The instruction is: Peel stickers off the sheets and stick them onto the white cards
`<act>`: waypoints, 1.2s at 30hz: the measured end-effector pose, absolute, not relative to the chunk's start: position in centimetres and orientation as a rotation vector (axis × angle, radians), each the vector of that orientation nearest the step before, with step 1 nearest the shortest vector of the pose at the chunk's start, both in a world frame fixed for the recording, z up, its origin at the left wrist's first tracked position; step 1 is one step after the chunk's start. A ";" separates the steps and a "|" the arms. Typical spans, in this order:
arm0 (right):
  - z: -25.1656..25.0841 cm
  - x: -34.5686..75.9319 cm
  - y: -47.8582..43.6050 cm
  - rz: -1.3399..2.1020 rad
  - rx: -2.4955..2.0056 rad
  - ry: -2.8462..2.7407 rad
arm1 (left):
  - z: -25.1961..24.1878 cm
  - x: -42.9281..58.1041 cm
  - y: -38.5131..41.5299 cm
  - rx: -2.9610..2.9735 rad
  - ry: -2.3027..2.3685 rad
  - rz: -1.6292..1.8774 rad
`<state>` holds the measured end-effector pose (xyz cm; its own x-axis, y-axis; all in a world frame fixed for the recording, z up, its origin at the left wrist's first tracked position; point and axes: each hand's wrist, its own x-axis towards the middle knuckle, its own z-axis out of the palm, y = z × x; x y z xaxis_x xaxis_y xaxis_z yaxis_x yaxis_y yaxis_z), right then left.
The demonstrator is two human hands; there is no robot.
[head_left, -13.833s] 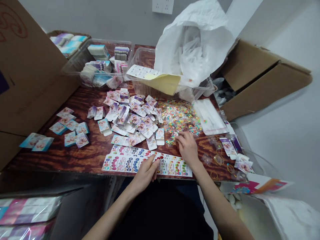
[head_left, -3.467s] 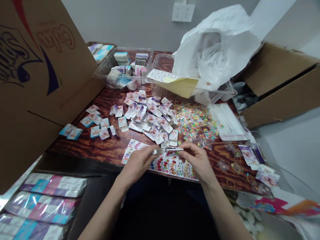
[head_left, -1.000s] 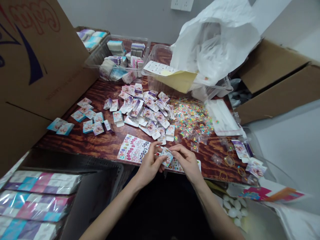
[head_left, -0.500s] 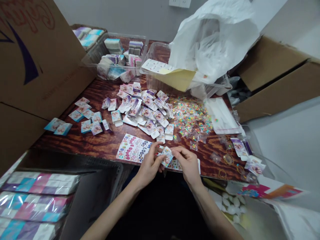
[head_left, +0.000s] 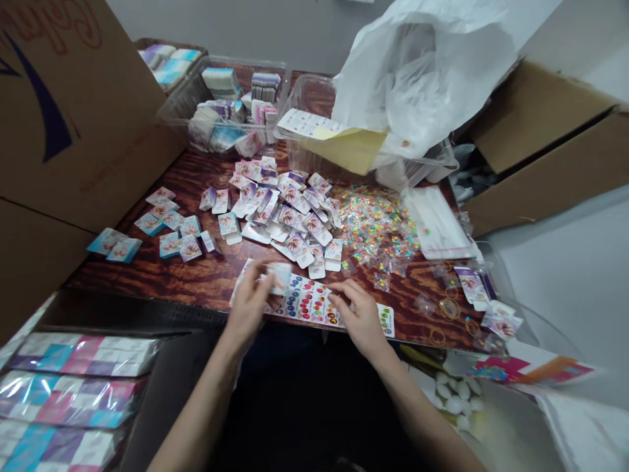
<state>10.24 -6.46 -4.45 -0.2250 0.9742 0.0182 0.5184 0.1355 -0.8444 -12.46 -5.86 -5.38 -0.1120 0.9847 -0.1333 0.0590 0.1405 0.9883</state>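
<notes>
Slightly blurred, my left hand (head_left: 250, 295) is closed on a small white-and-blue carton (head_left: 281, 276), which it holds above the left part of a sticker sheet (head_left: 314, 298). The sheet lies along the table's front edge and carries rows of coloured oval stickers. Over its right part hovers my right hand (head_left: 361, 318), empty, fingers loosely bent and apart. Beyond the hands lies a pile of small purple-and-white cartons (head_left: 289, 216), many with flaps up. Several blue-edged cartons (head_left: 170, 244) lie to the left. Tiny clear bags of coloured pieces (head_left: 378, 223) are heaped right of the pile.
Clear plastic bins (head_left: 171, 121) with bundled cartons stand at the back. A white plastic bag (head_left: 363, 85) slumps behind the heap. Large cardboard boxes flank the table (head_left: 113, 288). Rubber bands (head_left: 449, 308) lie at the right edge. Wrapped carton packs (head_left: 73, 393) sit lower left.
My left hand has moved left with the small carton. My right hand has come away from the carton, and more of the sticker sheet now shows between the hands.
</notes>
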 end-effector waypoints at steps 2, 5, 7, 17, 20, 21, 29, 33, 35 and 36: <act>-5.0 9.6 -6.8 0.762 -1.567 -2.024 | -5.2 -15.8 -4.4 1.192 1.660 1.392; -5.5 8.6 -7.0 0.524 -1.669 -2.295 | -4.9 -19.4 -3.0 1.443 2.056 1.379; -5.5 8.2 -6.6 0.471 -1.693 -2.380 | -4.8 -19.8 -2.8 1.591 2.174 1.348; -5.5 8.9 -2.9 1.005 -1.647 -2.193 | -4.0 -13.8 -5.4 1.621 1.717 1.220; -5.1 9.7 -2.7 1.318 -1.545 -1.897 | -3.3 -12.7 -6.1 1.612 1.637 1.179; -4.7 10.0 -2.8 1.405 -1.488 -1.772 | -3.0 -12.2 -6.4 1.640 1.620 1.193; 2.0 10.6 -4.4 1.367 -1.076 -1.632 | -1.2 -7.4 -8.6 1.991 1.344 1.092; 3.5 10.4 -5.7 1.062 -1.037 -1.859 | -1.2 -7.1 -8.9 1.984 1.199 1.091; 3.2 11.0 -5.9 0.823 -1.120 -1.931 | -1.0 -7.5 -9.0 1.958 1.178 1.122; 2.8 11.5 -5.9 0.737 -1.155 -1.976 | -0.7 -7.8 -9.0 1.934 1.173 1.133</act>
